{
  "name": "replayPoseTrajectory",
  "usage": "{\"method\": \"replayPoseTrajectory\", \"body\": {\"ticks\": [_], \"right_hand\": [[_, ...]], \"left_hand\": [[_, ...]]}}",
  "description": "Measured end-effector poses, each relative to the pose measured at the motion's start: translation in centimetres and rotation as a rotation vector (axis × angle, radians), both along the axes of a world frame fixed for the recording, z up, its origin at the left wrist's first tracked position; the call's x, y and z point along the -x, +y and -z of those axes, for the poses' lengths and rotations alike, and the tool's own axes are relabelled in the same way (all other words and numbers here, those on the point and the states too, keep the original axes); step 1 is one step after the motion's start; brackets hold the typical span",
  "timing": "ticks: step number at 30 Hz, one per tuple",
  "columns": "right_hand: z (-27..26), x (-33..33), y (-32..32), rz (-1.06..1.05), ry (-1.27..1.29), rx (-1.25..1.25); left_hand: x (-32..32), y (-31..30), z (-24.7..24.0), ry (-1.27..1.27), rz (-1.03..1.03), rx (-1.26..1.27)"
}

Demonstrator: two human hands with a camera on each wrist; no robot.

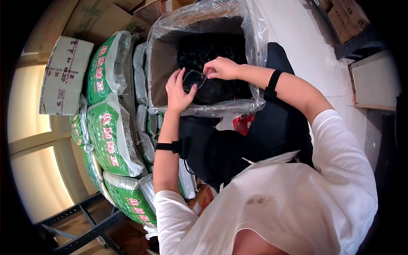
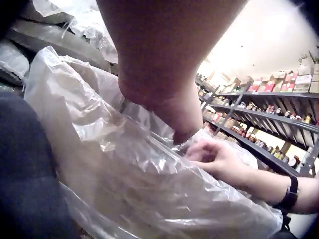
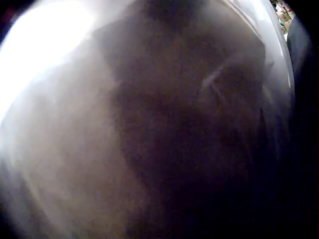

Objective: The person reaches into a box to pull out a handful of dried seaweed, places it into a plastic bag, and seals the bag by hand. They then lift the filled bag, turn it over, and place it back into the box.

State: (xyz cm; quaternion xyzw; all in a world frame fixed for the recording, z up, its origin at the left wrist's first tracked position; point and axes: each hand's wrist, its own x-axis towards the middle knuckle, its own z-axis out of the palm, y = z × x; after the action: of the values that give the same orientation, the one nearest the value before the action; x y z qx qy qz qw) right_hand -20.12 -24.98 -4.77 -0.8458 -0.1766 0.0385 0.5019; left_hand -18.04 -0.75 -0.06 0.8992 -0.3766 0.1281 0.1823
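A thin, clear loop (image 1: 189, 73) spans the two hands above the dark contents (image 1: 212, 49) of a plastic-lined box (image 1: 163, 46). My left hand (image 1: 179, 92) has its thumb and fingers spread apart at the loop's left side. On the other side, my right hand (image 1: 223, 69) pinches the loop between thumb and curled fingers. In the left wrist view, the left hand (image 2: 174, 112) reaches behind the clear liner (image 2: 124, 164), its fingertips hidden, and the right hand (image 2: 219, 162) is beyond. The right wrist view is blurred and shows neither hand clearly.
Green-and-white printed sacks (image 1: 108, 136) are stacked left of the box, beside a white carton (image 1: 66, 76). The person's dark-clothed legs (image 1: 272, 127) flank the box's near side. Cartons (image 1: 346, 19) stand at upper right; loaded shelves (image 2: 269, 114) show in the left wrist view.
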Motion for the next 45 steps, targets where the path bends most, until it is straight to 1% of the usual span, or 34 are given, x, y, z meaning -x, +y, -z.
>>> {"method": "replayPoseTrajectory", "body": {"ticks": [1,3,4,9,11,13,15,16,17,19,21,23,25,27,28,29,30,31,33,34,36,37,39,40,42,43,45], "right_hand": [[-0.2,0.2,0.1,0.009,0.007,-0.013],[-0.1,0.3,0.3,0.033,-0.013,0.039],[0.2,0.2,0.4,0.04,-0.016,0.033],[0.5,0.2,0.5,0.056,0.001,0.004],[0.8,0.0,0.4,0.11,-0.013,-0.039],[0.8,-0.2,0.2,0.115,-0.005,-0.049],[0.9,-0.2,0.3,0.095,-0.055,-0.029],[0.9,-0.2,0.4,0.095,-0.037,-0.029],[1.0,-0.3,0.4,0.097,-0.034,-0.032],[0.7,-0.2,0.4,0.097,-0.029,0.004],[0.9,-0.3,0.4,0.098,-0.034,-0.006],[1.3,-0.4,0.4,0.097,-0.039,-0.016],[1.4,-0.5,0.3,0.12,-0.037,0.006],[1.3,-0.6,0.4,0.112,-0.005,0.002],[1.2,-0.6,0.3,0.108,0.031,-0.06],[1.1,-0.5,0.3,0.103,0.067,-0.122],[1.1,-0.5,0.3,0.102,0.067,-0.122],[1.1,-0.6,0.3,0.114,0.078,-0.127],[1.1,-0.8,0.2,0.127,0.087,-0.133],[1.1,-0.9,0.1,0.1,0.086,-0.149],[0.9,-1.0,-0.2,0.076,0.082,-0.164],[0.8,-0.9,-0.2,0.068,0.076,-0.154],[0.7,-0.8,-0.2,0.058,0.071,-0.146],[0.7,-0.8,-0.1,0.02,0.066,-0.145],[0.9,-0.8,0.1,-0.019,0.059,-0.143],[1.0,-0.8,0.3,-0.05,0.063,-0.168],[1.1,-0.8,0.3,-0.08,0.066,-0.191]], "left_hand": [[0.7,-0.9,-0.7,0.007,0.009,-0.013],[1.7,-2.6,-1.5,-0.043,0.144,0.021],[1.6,-2.9,-1.3,0.015,0.203,-0.019],[1.2,-3.3,0.4,0.004,0.156,-0.048],[1.1,-3.2,0.7,-0.101,0.117,-0.021],[0.7,-2.9,1.1,-0.1,0.134,-0.003],[0.6,-2.5,1.1,-0.012,0.114,-0.055],[0.9,-2.5,0.8,0.033,0.064,-0.125],[0.8,-2.4,0.9,0.037,0.066,-0.128],[0.4,-2.1,1.0,0.118,-0.035,-0.193],[0.2,-2.1,1.3,0.077,-0.017,-0.146],[0.4,-2.4,0.7,0.203,-0.135,-0.173],[0.2,-2.3,0.5,0.174,-0.124,-0.201],[-0.3,-2.2,0.2,0.253,-0.103,-0.32],[-0.6,-2.2,0.1,0.254,-0.103,-0.321],[-1.0,-2.3,0.1,0.294,-0.118,-0.39],[-1.2,-2.5,-0.3,0.333,-0.135,-0.458],[-1.4,-2.8,-0.8,0.334,-0.137,-0.458],[-1.9,-3.3,-1.7,0.508,-0.188,-0.573],[-2.0,-3.0,-1.7,0.507,-0.189,-0.573],[-1.9,-2.6,-1.8,0.153,0.045,-0.3],[-1.8,-2.8,-1.8,0.152,0.047,-0.3],[-1.5,-3.2,-1.9,-0.09,0.152,-0.149],[-1.4,-3.5,-1.7,-0.089,0.151,-0.152],[-1.6,-4.3,-1.2,-0.1,0.278,-0.113],[-2.0,-4.3,-1.0,-0.1,0.277,-0.112],[-2.5,-4.2,-0.8,0.281,0.261,-0.399]]}}
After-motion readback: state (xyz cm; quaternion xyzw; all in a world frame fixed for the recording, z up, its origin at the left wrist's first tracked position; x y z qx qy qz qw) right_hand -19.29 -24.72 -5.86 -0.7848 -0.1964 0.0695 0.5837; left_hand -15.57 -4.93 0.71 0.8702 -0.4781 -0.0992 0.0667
